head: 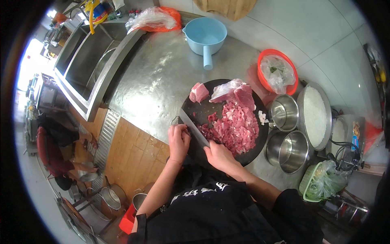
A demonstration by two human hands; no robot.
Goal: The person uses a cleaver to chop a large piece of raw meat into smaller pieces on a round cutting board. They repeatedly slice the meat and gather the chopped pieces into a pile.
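My right hand (220, 156) grips the handle of a kitchen knife with a broad blade (194, 128), which lies slantwise over the left part of a round dark cutting board (198, 112). My left hand (179, 141), fingers curled, is at the board's left edge beside the blade; whether it pinches anything is hidden. Right of the blade is a heap of chopped raw meat (239, 128). At the board's far side lie a large piece of raw meat (236, 93) with pale fat and a smaller chunk (199, 92).
A blue plastic dipper (204, 33) stands behind the board. To the right are a red basin (261, 71), steel pots (285, 113), a strainer of white grains (315, 117) and a green basket (310, 184). A steel sink (100, 88) is left; beyond, a person (53, 149) bends over a pot.
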